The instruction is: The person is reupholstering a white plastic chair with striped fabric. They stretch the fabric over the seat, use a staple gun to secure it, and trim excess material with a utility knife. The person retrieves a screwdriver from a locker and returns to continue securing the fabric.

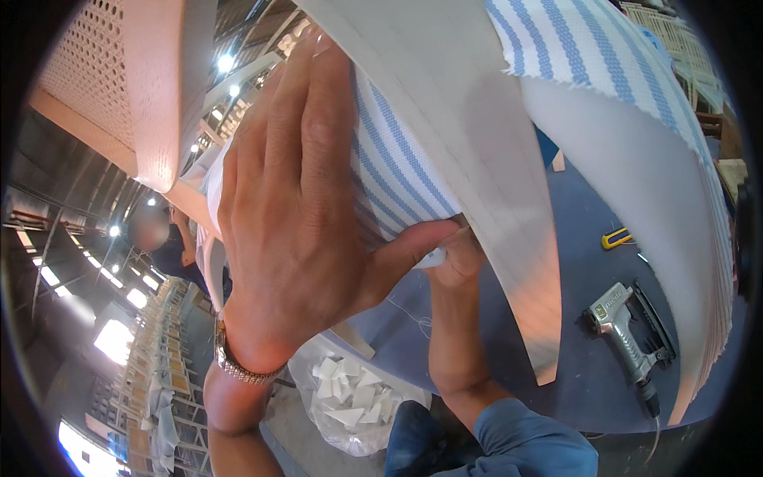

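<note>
The left hand (298, 199) lies flat against the blue-and-white striped fabric (397, 171) and covers the stretch of it beneath the palm. The right hand (455, 258) is mostly concealed behind the left thumb and the curved panel (477, 151); its grip cannot be determined. The small white item (433, 257) at its fingertips is too obscured to identify. The pneumatic staple gun (628, 338) hose runs out of view at the lower edge. The person in the background (171, 250) is partly hidden, the face blurred.

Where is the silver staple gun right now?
In the head view, the staple gun lies on the dark blue table at the lower right, below a small yellow tool and well right of the person's right hand.
</note>
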Motion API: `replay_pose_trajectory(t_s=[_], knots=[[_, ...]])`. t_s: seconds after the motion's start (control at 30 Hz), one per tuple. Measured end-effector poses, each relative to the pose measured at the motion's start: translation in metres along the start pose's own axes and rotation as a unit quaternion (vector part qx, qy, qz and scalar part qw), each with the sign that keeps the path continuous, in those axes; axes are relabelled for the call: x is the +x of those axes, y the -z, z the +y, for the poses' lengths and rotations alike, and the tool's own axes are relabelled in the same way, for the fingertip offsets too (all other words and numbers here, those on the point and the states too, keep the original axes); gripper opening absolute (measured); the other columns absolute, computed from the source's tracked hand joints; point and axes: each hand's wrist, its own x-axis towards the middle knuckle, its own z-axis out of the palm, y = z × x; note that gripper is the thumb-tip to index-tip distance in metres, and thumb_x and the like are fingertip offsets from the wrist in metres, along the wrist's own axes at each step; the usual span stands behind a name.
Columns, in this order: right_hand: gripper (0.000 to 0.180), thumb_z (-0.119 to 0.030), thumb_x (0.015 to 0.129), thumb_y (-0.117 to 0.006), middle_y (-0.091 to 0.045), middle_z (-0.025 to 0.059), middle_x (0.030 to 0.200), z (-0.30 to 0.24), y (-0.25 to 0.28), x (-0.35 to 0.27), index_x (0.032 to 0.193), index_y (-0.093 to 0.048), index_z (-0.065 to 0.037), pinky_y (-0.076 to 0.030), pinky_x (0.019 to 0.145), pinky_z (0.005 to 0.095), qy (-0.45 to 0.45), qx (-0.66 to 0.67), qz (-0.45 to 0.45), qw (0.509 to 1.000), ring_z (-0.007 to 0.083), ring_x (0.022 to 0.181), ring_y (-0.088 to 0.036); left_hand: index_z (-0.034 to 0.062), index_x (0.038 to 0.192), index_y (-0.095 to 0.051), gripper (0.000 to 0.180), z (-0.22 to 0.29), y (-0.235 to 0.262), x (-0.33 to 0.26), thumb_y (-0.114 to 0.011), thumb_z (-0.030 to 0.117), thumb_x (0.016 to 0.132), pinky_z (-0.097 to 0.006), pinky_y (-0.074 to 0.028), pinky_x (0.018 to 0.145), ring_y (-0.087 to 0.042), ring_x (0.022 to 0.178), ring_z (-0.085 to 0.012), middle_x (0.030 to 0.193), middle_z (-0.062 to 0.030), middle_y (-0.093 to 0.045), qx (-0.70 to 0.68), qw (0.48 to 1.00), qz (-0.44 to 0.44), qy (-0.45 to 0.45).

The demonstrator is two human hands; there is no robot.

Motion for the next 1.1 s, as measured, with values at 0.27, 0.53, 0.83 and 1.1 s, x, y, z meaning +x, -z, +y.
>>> replay_pose_trajectory(t_s=[0.27,0.53,0.83,1.1], knots=[[0.041,-0.018,0.101,-0.066,-0.065,0.0114,0.121,-0.013,0.021,0.024,0.136,-0.055,0.001,-0.051,0.095,0.0337,0.009,-0.020,-0.047,0.999,0.0200,0.112,-0.062,-0.0082,0.157,-0.029,0.114,0.029,-0.001,-0.013,-0.069,0.070,0.084,-0.056,-0.039,0.114,-0.044,0.142,-0.0484,0.153,-0.0338,-0.042,0.028,0.998,0.016,0.060],[0.041,-0.018,0.102,-0.067,-0.064,0.0096,0.123,-0.036,-0.004,0.033,0.137,-0.055,0.000,-0.051,0.095,0.0324,0.041,-0.038,-0.093,0.994,0.0182,0.109,-0.063,-0.0069,0.156,-0.033,0.109,0.024,0.001,-0.012,-0.066,0.069,0.086,-0.057,-0.035,0.117,-0.040,0.146,-0.0478,0.155,-0.0315,-0.042,-0.008,0.998,0.035,0.044],[0.035,-0.012,0.103,-0.065,-0.064,0.0073,0.123,-0.047,-0.017,0.029,0.135,-0.056,-0.003,-0.050,0.099,0.0319,0.029,-0.051,-0.106,0.993,0.0167,0.109,-0.062,-0.0021,0.157,-0.034,0.126,0.011,0.005,0.000,-0.083,0.069,0.065,-0.050,-0.046,0.106,-0.055,0.134,-0.0422,0.150,-0.0258,-0.050,-0.032,0.998,0.028,0.056],[0.029,-0.019,0.107,-0.059,-0.064,0.0081,0.122,-0.056,-0.033,0.015,0.130,-0.058,-0.002,-0.051,0.100,0.0319,0.016,-0.043,-0.100,0.994,0.0174,0.113,-0.062,-0.0004,0.156,-0.037,0.120,0.012,0.003,-0.004,-0.083,0.067,0.069,-0.048,-0.048,0.103,-0.057,0.129,-0.0392,0.149,-0.0236,-0.052,-0.031,0.997,0.041,0.051]])
